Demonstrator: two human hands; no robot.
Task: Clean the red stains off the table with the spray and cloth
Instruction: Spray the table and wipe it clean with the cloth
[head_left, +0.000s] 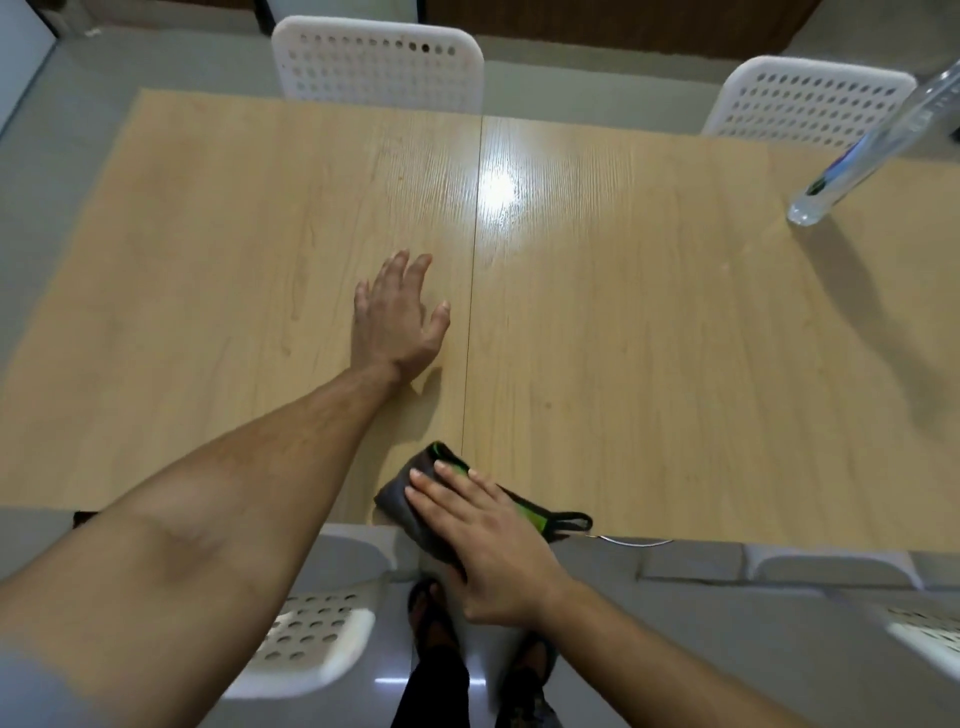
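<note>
right hand (483, 525) flat on the cloth (415, 493) at the table (675, 364) edge, left hand (400, 317) spread, empty; cloth could slide off

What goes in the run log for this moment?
left hand: flat on table | right hand: pressing cloth at near edge | bottle: far right | red stains: none visible

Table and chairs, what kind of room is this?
Probably a dining or meeting room: two wooden tables pushed together, white perforated plastic chairs around them, and a grey tiled floor.
</note>
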